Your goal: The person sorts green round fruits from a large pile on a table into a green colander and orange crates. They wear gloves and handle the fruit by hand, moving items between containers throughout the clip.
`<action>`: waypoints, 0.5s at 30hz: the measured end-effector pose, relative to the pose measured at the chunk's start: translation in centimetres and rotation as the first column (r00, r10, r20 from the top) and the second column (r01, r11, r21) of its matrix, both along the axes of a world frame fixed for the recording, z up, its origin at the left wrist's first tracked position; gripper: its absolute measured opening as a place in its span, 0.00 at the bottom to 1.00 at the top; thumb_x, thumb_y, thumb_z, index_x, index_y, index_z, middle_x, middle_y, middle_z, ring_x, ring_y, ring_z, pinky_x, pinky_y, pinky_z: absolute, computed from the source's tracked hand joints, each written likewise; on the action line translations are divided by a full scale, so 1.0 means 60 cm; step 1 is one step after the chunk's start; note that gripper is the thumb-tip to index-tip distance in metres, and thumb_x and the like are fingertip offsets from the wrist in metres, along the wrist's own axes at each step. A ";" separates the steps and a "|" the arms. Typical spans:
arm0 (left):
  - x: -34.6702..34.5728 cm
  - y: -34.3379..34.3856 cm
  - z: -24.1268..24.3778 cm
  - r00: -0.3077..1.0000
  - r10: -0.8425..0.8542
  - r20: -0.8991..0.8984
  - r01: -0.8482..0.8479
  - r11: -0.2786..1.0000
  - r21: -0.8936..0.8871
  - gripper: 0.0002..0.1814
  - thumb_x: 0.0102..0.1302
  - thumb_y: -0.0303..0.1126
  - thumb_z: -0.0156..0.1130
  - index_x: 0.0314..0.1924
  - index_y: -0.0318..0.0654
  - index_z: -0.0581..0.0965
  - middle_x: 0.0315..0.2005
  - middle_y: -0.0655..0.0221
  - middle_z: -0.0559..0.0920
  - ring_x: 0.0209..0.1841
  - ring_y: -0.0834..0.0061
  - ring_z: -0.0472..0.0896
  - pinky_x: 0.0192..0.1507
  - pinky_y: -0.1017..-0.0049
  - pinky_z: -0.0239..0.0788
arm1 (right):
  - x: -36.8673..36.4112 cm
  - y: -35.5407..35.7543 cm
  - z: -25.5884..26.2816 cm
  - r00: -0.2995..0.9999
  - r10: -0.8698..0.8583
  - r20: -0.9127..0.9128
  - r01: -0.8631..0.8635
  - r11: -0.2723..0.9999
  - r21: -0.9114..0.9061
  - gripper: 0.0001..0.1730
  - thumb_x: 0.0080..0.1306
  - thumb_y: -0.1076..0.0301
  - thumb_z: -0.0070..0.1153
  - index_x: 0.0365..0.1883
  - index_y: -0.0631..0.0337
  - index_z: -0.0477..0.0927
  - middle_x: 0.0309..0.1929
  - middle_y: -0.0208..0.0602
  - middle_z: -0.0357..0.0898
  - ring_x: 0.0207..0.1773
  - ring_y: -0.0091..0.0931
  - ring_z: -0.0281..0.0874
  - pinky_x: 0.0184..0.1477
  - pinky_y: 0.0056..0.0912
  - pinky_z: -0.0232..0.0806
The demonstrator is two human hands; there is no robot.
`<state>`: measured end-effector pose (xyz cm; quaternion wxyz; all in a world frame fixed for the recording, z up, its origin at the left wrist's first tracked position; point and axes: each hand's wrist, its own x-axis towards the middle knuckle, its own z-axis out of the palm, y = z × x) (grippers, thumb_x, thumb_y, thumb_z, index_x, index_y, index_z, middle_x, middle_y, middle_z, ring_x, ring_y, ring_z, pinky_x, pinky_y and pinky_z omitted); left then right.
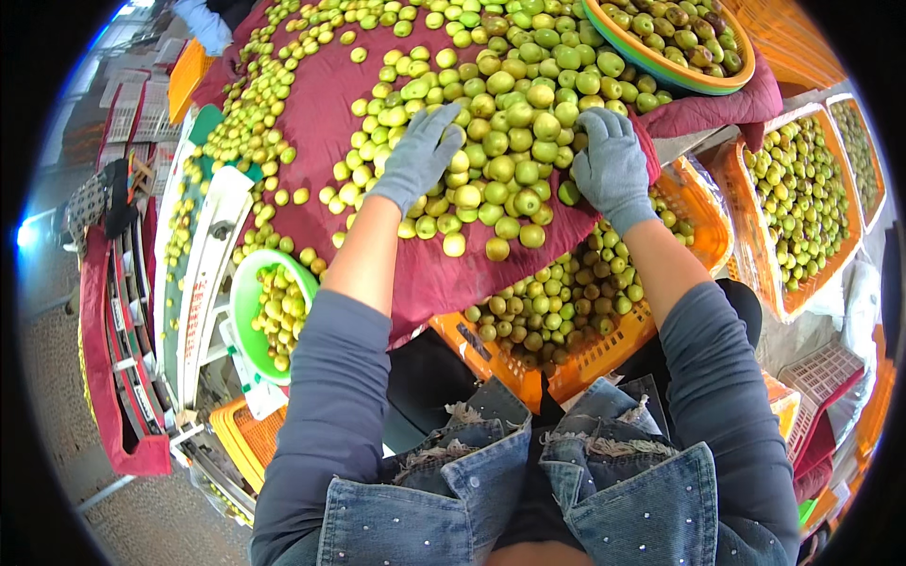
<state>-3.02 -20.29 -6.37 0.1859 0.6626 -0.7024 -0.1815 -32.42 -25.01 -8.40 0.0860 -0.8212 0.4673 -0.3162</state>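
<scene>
A heap of green jujubes (495, 141) lies before me on a maroon quilted cloth (311, 152). My left hand (422, 156), in a grey knit glove, rests on the heap's left part, thumb and fingers apart around a few fruits. At the heap's right side is my right hand (612, 163), gloved alike, its fingers curled down against the fruits by the cloth's edge. The right palm and fingertips are hidden, so any fruit inside cannot be made out. Below the cloth's near edge, an orange plastic crate (616, 347) holds more jujubes, some brownish.
Stacked round basins (743, 71) with jujubes stand at the upper right. A lime-green basin (244, 311) of fruit sits at left beside a white-railed machine (212, 276) carrying jujubes. Lined orange crates (775, 276) of fruit stand at right. A person's sleeve (205, 25) shows at top left.
</scene>
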 end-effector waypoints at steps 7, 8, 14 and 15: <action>-0.056 0.228 0.023 0.901 0.330 -0.282 -0.368 0.925 -0.094 0.19 0.65 0.30 0.64 0.57 0.47 0.78 0.60 0.53 0.75 0.65 0.58 0.71 0.66 0.67 0.62 | -0.016 -0.007 -0.006 0.995 -0.070 -0.070 0.069 0.998 -0.011 0.21 0.60 0.60 0.54 0.50 0.60 0.75 0.51 0.43 0.77 0.55 0.41 0.74 0.54 0.45 0.70; -0.054 0.265 0.024 0.859 0.415 -0.299 -0.463 0.879 -0.111 0.19 0.65 0.33 0.63 0.56 0.42 0.78 0.58 0.52 0.76 0.64 0.58 0.73 0.65 0.67 0.63 | -0.005 0.000 0.003 0.991 -0.091 -0.094 0.092 0.996 0.007 0.23 0.64 0.52 0.54 0.50 0.60 0.76 0.47 0.45 0.79 0.50 0.41 0.77 0.52 0.44 0.70; -0.011 0.286 0.023 0.657 0.709 -0.257 -0.709 0.697 0.108 0.25 0.64 0.38 0.62 0.59 0.33 0.74 0.58 0.48 0.74 0.59 0.51 0.74 0.60 0.63 0.67 | 0.090 0.079 0.030 0.988 -0.101 -0.114 0.132 0.944 0.303 0.24 0.67 0.45 0.51 0.52 0.52 0.78 0.51 0.49 0.76 0.51 0.45 0.77 0.50 0.47 0.71; -0.006 0.275 0.014 0.688 0.704 -0.175 -0.706 0.705 0.060 0.26 0.64 0.38 0.62 0.60 0.34 0.73 0.57 0.47 0.74 0.58 0.50 0.74 0.60 0.62 0.67 | 0.109 0.113 0.012 0.993 -0.071 -0.093 0.092 0.965 0.247 0.23 0.67 0.48 0.52 0.54 0.50 0.77 0.56 0.51 0.73 0.55 0.46 0.75 0.54 0.48 0.69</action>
